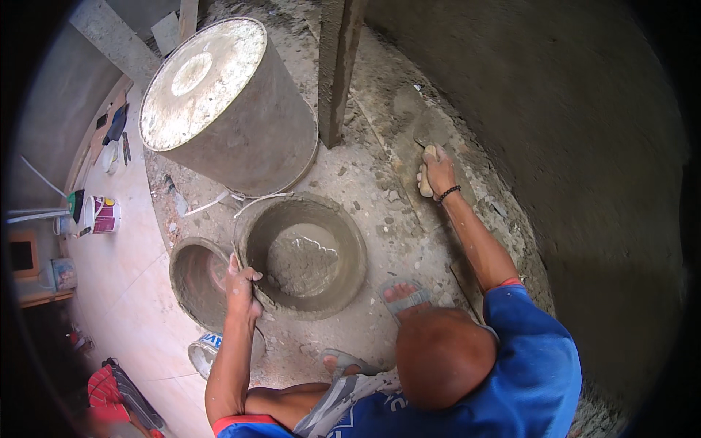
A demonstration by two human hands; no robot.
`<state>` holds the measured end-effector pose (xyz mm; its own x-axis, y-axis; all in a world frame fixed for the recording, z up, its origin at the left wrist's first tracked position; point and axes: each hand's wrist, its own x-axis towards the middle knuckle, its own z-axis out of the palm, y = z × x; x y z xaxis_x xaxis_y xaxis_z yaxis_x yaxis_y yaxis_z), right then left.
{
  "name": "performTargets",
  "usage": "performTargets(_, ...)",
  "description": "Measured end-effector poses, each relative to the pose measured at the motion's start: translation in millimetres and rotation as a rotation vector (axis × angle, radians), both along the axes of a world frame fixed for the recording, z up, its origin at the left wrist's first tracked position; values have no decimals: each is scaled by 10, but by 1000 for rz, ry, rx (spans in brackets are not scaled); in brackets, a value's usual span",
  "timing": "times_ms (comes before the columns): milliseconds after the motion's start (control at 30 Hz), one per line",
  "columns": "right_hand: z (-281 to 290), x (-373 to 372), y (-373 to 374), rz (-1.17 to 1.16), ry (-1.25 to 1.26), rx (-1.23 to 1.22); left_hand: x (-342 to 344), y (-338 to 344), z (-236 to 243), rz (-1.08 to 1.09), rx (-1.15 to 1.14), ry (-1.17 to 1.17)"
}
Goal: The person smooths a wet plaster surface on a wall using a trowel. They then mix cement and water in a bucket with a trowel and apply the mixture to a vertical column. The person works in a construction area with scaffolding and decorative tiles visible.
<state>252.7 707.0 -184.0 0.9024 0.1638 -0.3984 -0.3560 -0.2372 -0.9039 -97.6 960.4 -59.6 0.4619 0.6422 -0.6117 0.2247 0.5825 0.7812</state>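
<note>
My left hand [242, 286] grips the near-left rim of a round mortar bucket [354, 270], thumb over the edge. Wet grey mortar [301, 266] lies in its bottom, with a pale streak across it. Off to the right, my right arm stretches forward over the floor. My right hand [438, 175], with a dark bead bracelet at the wrist, is closed around the handle of a trowel [432, 130]. The trowel's blade is low against grey mortar on the floor near the wall's foot. A second, smaller bucket [191, 281] stands against the left side of the mortar bucket.
A large upturned drum [248, 124] stands beyond the buckets, beside a wooden post [337, 73]. A grey plastered wall [584, 182] curves along the right. A small white pail [201, 354] lies near my left forearm. Farther left are a paint bucket [102, 214] and tools.
</note>
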Motion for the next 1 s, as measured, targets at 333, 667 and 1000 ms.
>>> performTargets(333,-20,1098,443,97,39,-37,-45,50,29,49,-8,52)
performTargets(667,201,1688,212,469,-9,-264,-219,170,-211,48,272,134)
performTargets(1000,209,1754,-45,665,45,-248,-222,163,-224,30,537,134)
